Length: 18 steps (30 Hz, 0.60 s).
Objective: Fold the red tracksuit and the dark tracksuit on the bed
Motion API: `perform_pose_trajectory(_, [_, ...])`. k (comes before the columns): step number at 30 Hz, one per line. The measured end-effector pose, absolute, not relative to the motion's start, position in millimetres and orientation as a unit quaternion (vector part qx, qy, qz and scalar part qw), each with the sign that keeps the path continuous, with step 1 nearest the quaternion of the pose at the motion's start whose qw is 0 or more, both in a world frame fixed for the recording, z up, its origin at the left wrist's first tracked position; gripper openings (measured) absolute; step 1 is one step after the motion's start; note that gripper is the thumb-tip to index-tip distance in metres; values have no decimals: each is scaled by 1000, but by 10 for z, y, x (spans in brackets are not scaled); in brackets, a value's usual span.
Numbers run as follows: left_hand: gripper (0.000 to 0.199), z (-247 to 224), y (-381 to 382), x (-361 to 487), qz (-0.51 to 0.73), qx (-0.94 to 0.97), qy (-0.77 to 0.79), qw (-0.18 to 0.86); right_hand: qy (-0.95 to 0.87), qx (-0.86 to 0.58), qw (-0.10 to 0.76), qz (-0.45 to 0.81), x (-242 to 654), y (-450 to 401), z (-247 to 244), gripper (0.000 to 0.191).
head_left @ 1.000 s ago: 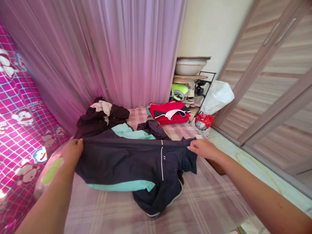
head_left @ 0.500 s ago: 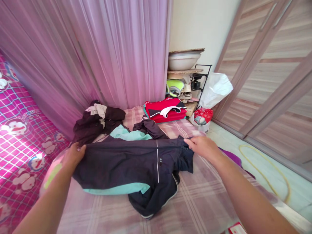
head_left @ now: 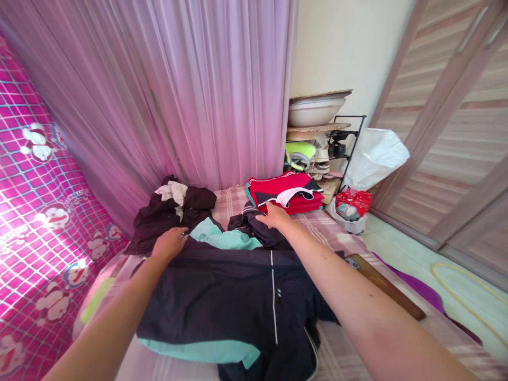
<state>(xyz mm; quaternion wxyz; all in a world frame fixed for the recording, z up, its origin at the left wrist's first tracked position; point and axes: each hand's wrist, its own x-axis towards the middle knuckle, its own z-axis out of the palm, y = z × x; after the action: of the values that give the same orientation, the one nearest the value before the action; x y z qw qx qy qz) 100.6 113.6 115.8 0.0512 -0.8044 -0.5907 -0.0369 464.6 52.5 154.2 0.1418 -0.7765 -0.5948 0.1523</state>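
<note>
A dark jacket with a white stripe and mint lining lies spread on the plaid bed cover. Over its far left edge is my left hand, thumb and fingers slightly apart, near a mint fabric fold. My right hand reaches across the jacket to a bunched dark garment, just in front of a folded red stack. Its thumb and forefinger are apart. My right forearm covers part of the jacket's collar end.
Dark clothes with a pale piece lie at the back left. A phone rests right of the jacket. Behind are a curtain, a rack with basins and shoes, plastic bags and a wardrobe.
Both hands have let go of the jacket's ends and moved inward and away from me. The jacket now lies nearer the camera, and the phone has come into view beside it.
</note>
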Motion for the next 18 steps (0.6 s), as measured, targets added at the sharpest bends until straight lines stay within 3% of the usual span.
perform_pose_trajectory(2, [47, 1161, 1225, 1198, 2, -832, -548, 80, -597, -771, 139, 174, 4555, 645, 1457, 80])
perform_pose_trajectory(7, [64, 1016, 1469, 1604, 73, -890, -436, 114, -639, -731, 120, 208, 4596, 720, 1495, 17])
perform_pose_trajectory(9, [59, 939, 1557, 1656, 93, -893, -426, 114, -644, -715, 161, 221, 4755, 655, 1658, 15])
perform_pose_trajectory(14, [30, 907, 1683, 1392, 54, -881, -466, 62, -494, -647, 517, 266, 5213, 359, 2190, 20])
perform_pose_trajectory(16, [32, 1031, 1660, 1118, -17, -872, -489, 17, -441, -635, 585, 244, 5303, 257, 2325, 18])
perform_pose_trajectory(18, [41, 1260, 1577, 797, -104, -855, -507, -30, -413, -636, 602, 250, 5325, 218, 2407, 11])
